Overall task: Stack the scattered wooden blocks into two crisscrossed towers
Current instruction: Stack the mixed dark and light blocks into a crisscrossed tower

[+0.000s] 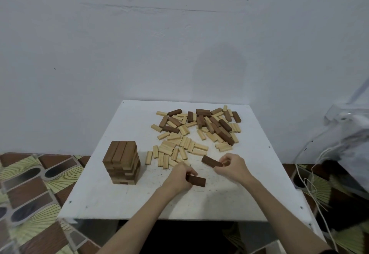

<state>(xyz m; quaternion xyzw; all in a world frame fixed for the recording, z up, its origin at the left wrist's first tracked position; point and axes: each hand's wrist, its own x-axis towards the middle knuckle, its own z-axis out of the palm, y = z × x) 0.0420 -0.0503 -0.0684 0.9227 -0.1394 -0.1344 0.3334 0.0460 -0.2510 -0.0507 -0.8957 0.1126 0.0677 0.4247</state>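
White worktop (123, 203), square, carrying all task items. Finished dark tower (122, 162) upright near left edge, 3 blocks across top, lower courses slightly uneven. Loose pile of pale and dark blocks (196, 132) spread from centre toward far right corner, several overlapping. Left hand (178, 177), fingers curled round 1 dark block (196, 180), near front centre. Right hand (232, 166), fingers pinched on end of second dark block (212, 161), low over worktop; contact with surface not determinable. Second tower not yet begun.

Risks, as judged:
- Left forearm passing close to tower; a nudge likely to shift uneven courses or topple it.
- End-only pinch liable to let block swing or drop.
- Base blocks laid askew likely to produce leaning stack.
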